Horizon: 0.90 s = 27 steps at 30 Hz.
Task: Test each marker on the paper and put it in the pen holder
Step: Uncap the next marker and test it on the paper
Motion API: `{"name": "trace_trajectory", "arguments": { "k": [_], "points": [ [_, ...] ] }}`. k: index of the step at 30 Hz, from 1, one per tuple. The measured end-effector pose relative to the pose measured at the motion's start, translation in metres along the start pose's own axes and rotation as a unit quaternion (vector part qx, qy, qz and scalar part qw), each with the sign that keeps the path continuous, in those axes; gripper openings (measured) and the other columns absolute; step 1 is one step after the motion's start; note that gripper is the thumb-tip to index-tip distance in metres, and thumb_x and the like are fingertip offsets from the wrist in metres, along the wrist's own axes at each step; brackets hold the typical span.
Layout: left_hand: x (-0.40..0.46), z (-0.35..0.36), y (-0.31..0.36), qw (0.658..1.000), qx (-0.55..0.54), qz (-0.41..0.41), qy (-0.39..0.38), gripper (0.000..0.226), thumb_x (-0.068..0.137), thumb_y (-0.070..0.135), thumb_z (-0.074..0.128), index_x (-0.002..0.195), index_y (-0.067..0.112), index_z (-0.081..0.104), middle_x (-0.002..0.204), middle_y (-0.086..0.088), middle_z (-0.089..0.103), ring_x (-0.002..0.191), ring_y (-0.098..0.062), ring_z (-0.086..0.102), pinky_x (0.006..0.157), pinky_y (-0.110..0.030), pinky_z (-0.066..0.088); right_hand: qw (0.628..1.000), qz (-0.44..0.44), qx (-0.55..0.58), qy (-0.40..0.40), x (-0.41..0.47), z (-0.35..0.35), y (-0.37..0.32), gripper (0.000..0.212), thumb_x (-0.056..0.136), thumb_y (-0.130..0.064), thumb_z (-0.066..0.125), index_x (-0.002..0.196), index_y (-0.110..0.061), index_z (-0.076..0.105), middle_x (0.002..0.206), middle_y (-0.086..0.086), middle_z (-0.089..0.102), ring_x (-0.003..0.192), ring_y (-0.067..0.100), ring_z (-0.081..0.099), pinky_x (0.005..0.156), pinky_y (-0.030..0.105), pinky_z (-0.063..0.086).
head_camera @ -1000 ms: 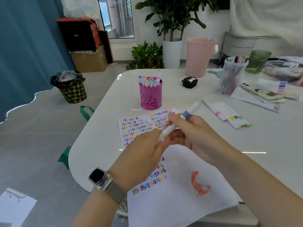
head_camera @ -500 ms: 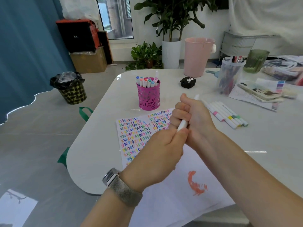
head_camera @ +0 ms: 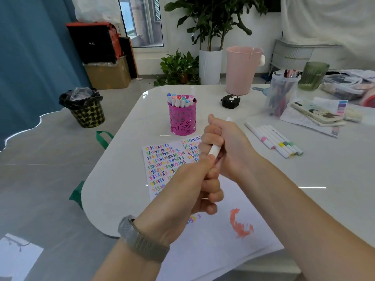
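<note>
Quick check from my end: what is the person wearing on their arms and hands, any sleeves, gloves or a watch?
Both forearms are bare, with no sleeves in view and no gloves. The left hand has a silver-grey woven mesh band, like a watch strap, round its wrist; no watch face shows. The right hand and its wrist carry nothing. No rings are visible on the fingers that show.

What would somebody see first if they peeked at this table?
Probably the two hands in the middle: the left hand and right hand both grip one white marker above the paper covered in rainbow squiggles. Just behind them stands the bright pink pen holder, full of markers, and a row of white markers lies on the table to the right.
</note>
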<state>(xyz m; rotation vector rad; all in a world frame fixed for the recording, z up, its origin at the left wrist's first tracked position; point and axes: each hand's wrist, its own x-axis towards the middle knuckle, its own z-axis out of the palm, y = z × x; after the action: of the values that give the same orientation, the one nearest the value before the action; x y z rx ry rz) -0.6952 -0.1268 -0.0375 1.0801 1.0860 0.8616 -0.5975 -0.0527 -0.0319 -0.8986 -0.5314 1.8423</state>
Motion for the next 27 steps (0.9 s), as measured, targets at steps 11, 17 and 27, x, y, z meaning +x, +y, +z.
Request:
{"name": "trace_trajectory", "arguments": {
  "k": [11, 17, 27],
  "points": [
    [0.014, -0.06, -0.025, 0.736, 0.568, 0.308, 0.202, 0.053, 0.09, 0.038, 0.05, 0.139, 0.026, 0.035, 0.146, 0.005, 0.033, 0.129, -0.014, 0.036, 0.1, -0.03, 0.034, 0.843, 0.056, -0.526, -0.093, -0.023, -0.015, 0.02, 0.024, 0.099, -0.026, 0.046, 0.08, -0.016, 0.034, 0.055, -0.004, 0.03, 0.046, 0.009, 0.024, 0.035, 0.017, 0.023],
    [0.024, -0.058, -0.032, 0.708, 0.632, 0.295, 0.109, 0.022, 0.097, 0.033, 0.039, 0.103, 0.024, 0.058, 0.089, 0.01, 0.057, 0.085, -0.014, 0.053, 0.065, -0.03, 0.045, 0.865, 0.18, -0.425, -0.197, -0.031, -0.031, -0.019, 0.026, 0.091, -0.032, 0.054, 0.104, -0.011, 0.059, 0.082, 0.003, 0.062, 0.047, 0.007, 0.038, 0.032, 0.012, 0.024],
    [0.019, -0.028, -0.037, 0.672, 0.67, 0.236, 0.209, 0.033, 0.092, 0.038, 0.028, 0.066, 0.022, 0.038, 0.041, 0.005, 0.036, 0.03, -0.018, 0.04, 0.034, -0.022, 0.024, 1.0, 0.001, 0.004, -0.011, -0.011, -0.025, 0.007, 0.025, 0.084, -0.025, 0.063, 0.065, -0.013, 0.053, 0.069, 0.004, 0.055, 0.063, 0.02, 0.054, 0.065, 0.03, 0.05]
  ]
}}
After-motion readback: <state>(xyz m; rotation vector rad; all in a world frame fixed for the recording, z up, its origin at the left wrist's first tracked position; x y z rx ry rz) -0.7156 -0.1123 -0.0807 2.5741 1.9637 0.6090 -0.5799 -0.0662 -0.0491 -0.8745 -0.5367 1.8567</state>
